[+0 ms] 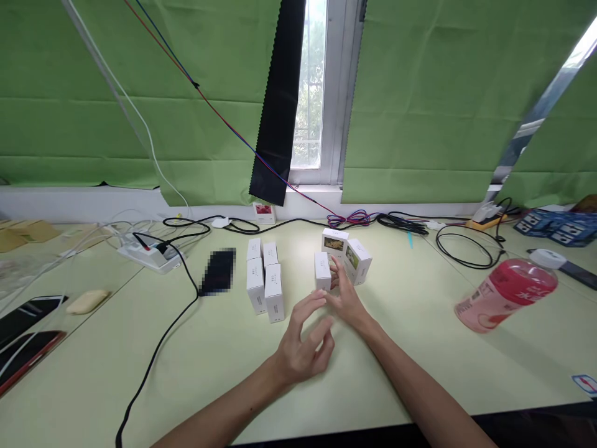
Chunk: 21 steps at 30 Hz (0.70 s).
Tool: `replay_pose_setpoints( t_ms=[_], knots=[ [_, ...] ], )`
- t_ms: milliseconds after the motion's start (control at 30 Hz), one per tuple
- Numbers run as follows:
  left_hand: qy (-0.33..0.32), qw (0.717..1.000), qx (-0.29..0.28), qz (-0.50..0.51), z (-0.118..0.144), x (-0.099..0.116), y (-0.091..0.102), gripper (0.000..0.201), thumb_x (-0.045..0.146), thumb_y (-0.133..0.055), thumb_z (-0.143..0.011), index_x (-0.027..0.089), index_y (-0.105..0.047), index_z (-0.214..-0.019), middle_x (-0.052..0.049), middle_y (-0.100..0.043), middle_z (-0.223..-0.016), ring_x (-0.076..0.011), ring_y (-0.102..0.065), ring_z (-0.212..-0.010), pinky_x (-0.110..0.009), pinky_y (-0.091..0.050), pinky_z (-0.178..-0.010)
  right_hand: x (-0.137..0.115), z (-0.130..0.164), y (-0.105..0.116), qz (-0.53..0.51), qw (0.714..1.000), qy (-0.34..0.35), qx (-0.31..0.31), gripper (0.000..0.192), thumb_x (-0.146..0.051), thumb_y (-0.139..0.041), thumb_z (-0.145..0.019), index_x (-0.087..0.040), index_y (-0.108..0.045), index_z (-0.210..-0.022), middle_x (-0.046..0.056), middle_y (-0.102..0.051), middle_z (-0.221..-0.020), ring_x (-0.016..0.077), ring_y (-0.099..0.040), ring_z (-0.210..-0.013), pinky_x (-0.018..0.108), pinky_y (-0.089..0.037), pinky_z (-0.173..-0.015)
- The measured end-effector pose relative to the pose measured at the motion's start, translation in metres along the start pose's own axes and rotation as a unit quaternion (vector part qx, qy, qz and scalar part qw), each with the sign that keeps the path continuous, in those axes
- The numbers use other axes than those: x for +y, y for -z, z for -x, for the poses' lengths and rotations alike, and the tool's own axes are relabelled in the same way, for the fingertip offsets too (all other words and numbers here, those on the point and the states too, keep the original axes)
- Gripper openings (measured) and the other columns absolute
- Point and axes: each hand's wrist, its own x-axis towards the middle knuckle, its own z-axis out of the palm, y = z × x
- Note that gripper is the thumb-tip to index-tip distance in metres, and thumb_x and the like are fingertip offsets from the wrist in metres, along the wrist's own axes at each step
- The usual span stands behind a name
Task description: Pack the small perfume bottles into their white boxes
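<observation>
Boxes, small and white: I see three in a loose cluster (342,258) near the middle of the pale green surface (410,348), just past my hands. One upright box (322,271) stands at the cluster's left, one with a picture on its face (334,241) sits behind, and one angled box (359,261) is at the right.

Right hand (346,298): reaches into the cluster, fingers spread and extended, fingertips (336,266) at the gap between the upright box and the angled one. Grip is loose and open; I cannot tell whether it touches either box, and it has hold of nothing.

Left hand (305,342): hovers just short of the right, fingers curled halfway, thumb apart. Empty; no contact with any box.

Second group of boxes (265,283): four in two tight rows, to the left of the cluster, apart from both hands.

Around: a single box (263,213) by the window sill; a white power strip (150,255) with black cable (158,348) at left; a pink bottle with a white cap (506,294) lying tilted at right; coiled black cable (466,249) behind it; two phones (28,330) at the far left edge.
</observation>
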Motion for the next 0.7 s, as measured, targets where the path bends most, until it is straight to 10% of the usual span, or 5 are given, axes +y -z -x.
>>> replay_pose_setpoints(
  t_ms=[267,400,533,700],
  knots=[
    [0.065,0.988,0.024,-0.135,-0.038,-0.028,0.029,0.035,0.004,-0.062,-0.082,0.025,-0.059,-0.11,-0.008,-0.063,-0.107,-0.0294,-0.065,-0.114,-0.054,-0.056,-0.1,-0.008,0.002,0.001,0.015,1.0,-0.013,0.0,0.092,-0.053,-0.072,-0.084,-0.023,-0.027,-0.158,0.016,-0.058,-0.136,0.0248,-0.063,-0.098,0.042,-0.056,-0.088],
    [0.129,0.972,-0.14,-0.135,-0.047,-0.049,0.051,0.024,0.023,-0.06,-0.093,0.023,-0.061,-0.116,-0.008,-0.068,-0.111,-0.0259,-0.067,-0.112,-0.05,-0.049,-0.111,-0.008,0.002,0.0,0.026,1.0,-0.009,-0.01,0.087,-0.052,-0.064,-0.09,-0.022,-0.023,-0.16,0.017,-0.057,-0.139,0.0269,-0.061,-0.107,0.042,-0.056,-0.092],
    [0.127,0.935,-0.301,-0.137,-0.034,-0.072,0.072,0.064,0.052,-0.065,-0.09,0.023,-0.049,-0.145,-0.013,-0.058,-0.145,-0.0346,-0.045,-0.143,-0.058,-0.032,-0.121,-0.006,0.002,0.0,0.047,0.999,-0.008,-0.016,0.082,-0.049,-0.058,-0.094,-0.02,-0.022,-0.161,0.018,-0.057,-0.137,0.0288,-0.061,-0.112,0.042,-0.055,-0.093],
    [0.104,0.914,-0.371,-0.129,-0.014,-0.088,0.081,0.086,0.047,-0.077,-0.081,0.03,-0.035,-0.155,-0.013,-0.041,-0.16,-0.0362,-0.032,-0.15,-0.062,-0.028,-0.121,-0.005,0.002,0.0,0.058,0.998,-0.003,-0.005,0.074,-0.044,-0.055,-0.097,-0.022,-0.024,-0.161,0.016,-0.06,-0.135,0.0284,-0.062,-0.113,0.044,-0.053,-0.096]
  ],
)
